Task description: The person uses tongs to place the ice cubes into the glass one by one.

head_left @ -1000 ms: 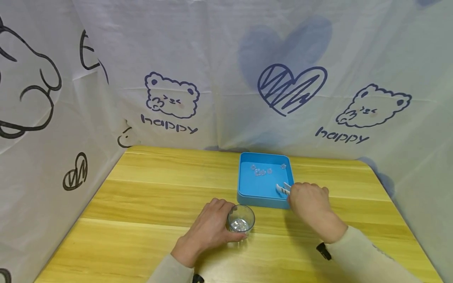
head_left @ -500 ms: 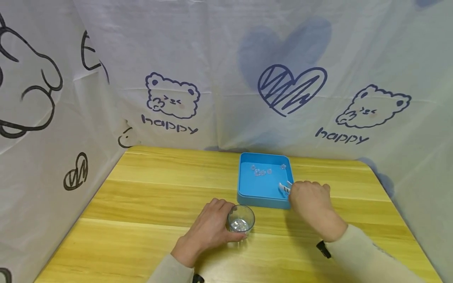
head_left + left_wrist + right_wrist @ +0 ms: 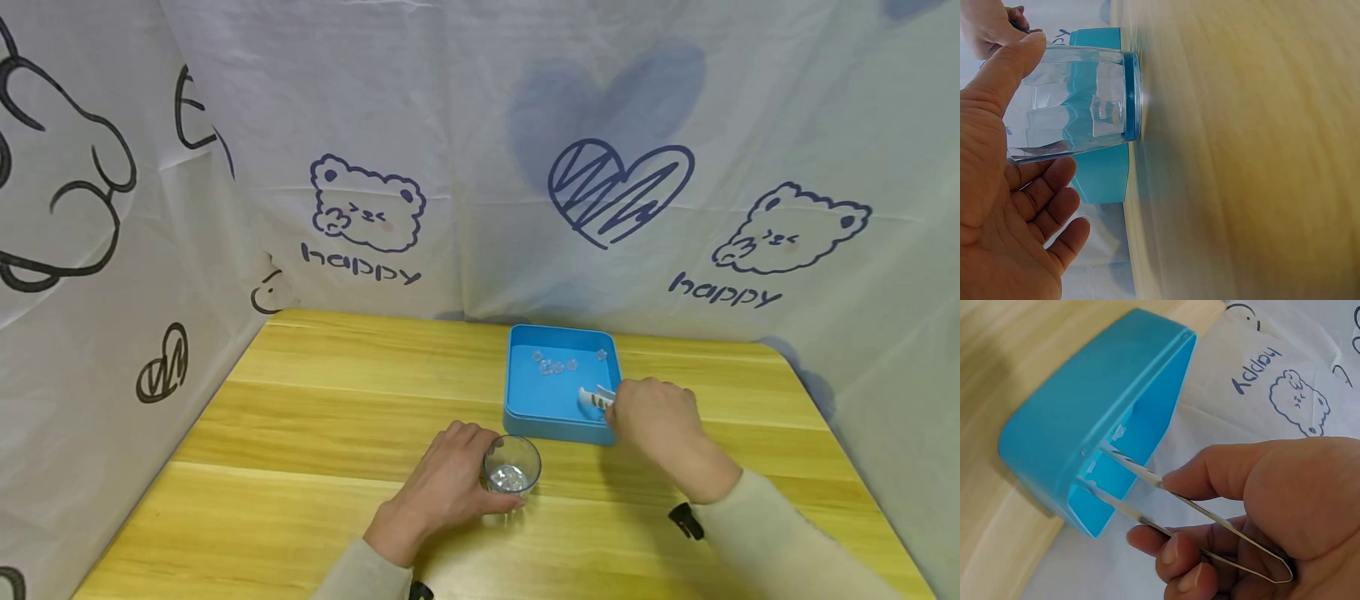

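My left hand [image 3: 446, 479] holds a clear drinking glass [image 3: 525, 454] upright on the table, thumb on the near side and fingers behind. Several small clear pieces lie at its bottom. In the left wrist view the thumb and a finger flank the faceted glass [image 3: 1054, 97]. My right hand [image 3: 656, 421] grips small metal tongs [image 3: 1135, 467] with white, dark-marked tips. Those tips stand apart inside the blue box [image 3: 558, 429], near its right front corner, with nothing visible between them. Several clear bead-like pieces [image 3: 547, 367] lie farther back on the box floor.
The box stands just behind and right of the glass on a yellow wood-grain table [image 3: 315, 433]. White printed cloth [image 3: 480, 167] hangs behind the table and along both sides.
The tongs first drew slightly right, then swung left, low in the box, with the right hand moving a little. Left hand, glass and loose pieces stay put.
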The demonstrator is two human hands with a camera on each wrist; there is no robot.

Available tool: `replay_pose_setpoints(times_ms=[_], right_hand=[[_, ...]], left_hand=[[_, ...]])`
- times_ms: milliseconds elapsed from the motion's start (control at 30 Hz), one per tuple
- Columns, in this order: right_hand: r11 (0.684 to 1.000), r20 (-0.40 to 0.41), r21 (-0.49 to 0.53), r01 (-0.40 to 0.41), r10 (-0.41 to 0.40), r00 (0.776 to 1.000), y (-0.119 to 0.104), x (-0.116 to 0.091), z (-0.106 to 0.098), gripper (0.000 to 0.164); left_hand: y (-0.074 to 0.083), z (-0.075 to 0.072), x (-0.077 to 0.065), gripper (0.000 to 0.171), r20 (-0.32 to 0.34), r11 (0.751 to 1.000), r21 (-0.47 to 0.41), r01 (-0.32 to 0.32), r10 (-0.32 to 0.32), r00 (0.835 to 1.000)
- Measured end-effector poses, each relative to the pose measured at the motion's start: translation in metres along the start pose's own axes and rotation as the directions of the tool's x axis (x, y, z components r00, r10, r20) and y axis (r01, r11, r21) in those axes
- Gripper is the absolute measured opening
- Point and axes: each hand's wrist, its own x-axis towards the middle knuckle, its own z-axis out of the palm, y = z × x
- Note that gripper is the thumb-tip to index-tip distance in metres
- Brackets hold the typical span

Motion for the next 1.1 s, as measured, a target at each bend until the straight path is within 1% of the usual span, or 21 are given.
replay_pose_setpoints(times_ms=[100, 167, 367, 500, 600, 667, 767, 867, 1000, 1100], right_hand=[[1.0, 0.007, -0.013, 0.01, -0.01, 1.0, 0.003, 0.0, -0.005, 0.035], [1.0, 0.031, -0.015, 0.017, -0.017, 0.999, 0.003, 0.001, -0.007, 0.034], [1.0, 0.142, 0.006, 0.01, -0.011, 0.99, 0.001, 0.008, -0.017, 0.036], [1.0, 0.204, 0.005, 0.003, -0.004, 0.979, 0.002, 0.015, -0.021, 0.03], [1.0, 0.226, 0.003, 0.003, -0.004, 0.974, 0.004, 0.018, -0.02, 0.026], [1.0, 0.228, -0.005, 0.014, -0.013, 0.974, 0.004, 0.02, -0.02, 0.029], [0.999, 0.21, -0.003, 0.036, -0.034, 0.977, 0.003, 0.02, -0.02, 0.03], [0.999, 0.168, 0.022, 0.045, -0.048, 0.985, 0.004, 0.022, -0.017, 0.033], [0.996, 0.066, 0.062, 0.058, -0.062, 0.996, 0.008, 0.025, -0.01, 0.036], [0.995, -0.017, 0.069, 0.074, -0.073, 0.997, 0.013, 0.027, -0.001, 0.034]], left_hand=[[0.0, 0.0, 0.0, 0.081, 0.004, 1.0, -0.002, 0.003, -0.003, 1.0], [0.0, 0.0, 0.0, 0.08, 0.006, 1.0, -0.003, 0.006, -0.006, 1.0], [0.001, 0.0, 0.0, 0.081, 0.008, 1.0, -0.008, 0.007, -0.007, 1.0], [0.001, 0.001, 0.0, 0.081, 0.007, 1.0, -0.01, 0.006, -0.006, 1.0], [0.002, 0.001, 0.001, 0.081, 0.01, 1.0, -0.014, 0.005, -0.005, 1.0], [0.003, 0.001, 0.001, 0.081, 0.013, 1.0, -0.014, 0.006, -0.006, 1.0], [0.003, 0.001, 0.0, 0.081, 0.012, 1.0, -0.017, 0.009, -0.009, 1.0], [0.003, 0.001, 0.0, 0.082, 0.014, 1.0, -0.018, 0.011, -0.011, 1.0], [0.003, 0.0, 0.0, 0.083, 0.02, 1.0, -0.017, 0.021, -0.021, 1.0], [0.003, -0.001, 0.0, 0.083, 0.024, 0.999, -0.016, 0.028, -0.027, 0.999]])
